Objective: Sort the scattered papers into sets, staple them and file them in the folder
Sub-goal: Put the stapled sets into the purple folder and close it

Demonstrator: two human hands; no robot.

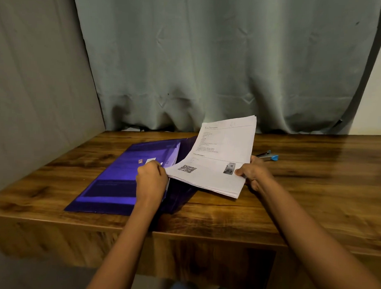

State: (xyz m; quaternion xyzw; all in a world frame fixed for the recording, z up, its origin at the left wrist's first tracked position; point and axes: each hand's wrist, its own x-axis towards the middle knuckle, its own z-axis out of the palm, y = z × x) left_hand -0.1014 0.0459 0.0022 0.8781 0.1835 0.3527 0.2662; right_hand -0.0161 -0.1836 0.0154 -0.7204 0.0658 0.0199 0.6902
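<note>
Grey-green curtain [210, 58] hangs behind a wooden desk [313, 181]. A purple folder [119, 174] lies flat at about 9 o'clock from the desk's middle, its mouth facing 3 o'clock. White sheets show just inside that mouth.

The left hand [151, 182] has its fingers curled and seems to pinch the folder's upper cover at the open edge, lifting it. The right hand [254, 173] grips a stack of printed papers [219, 158] at its near right corner, thumb on top and fingers underneath. The stack is tilted up off the desk, and its left edge overlaps the folder's mouth. A blue stapler [270, 157] rests at 1 o'clock from the right hand, just beyond it.

This looks like the filing step. The next move likely calls for sliding the stack toward 9 o'clock, under the raised cover, kept square so no corner catches.
</note>
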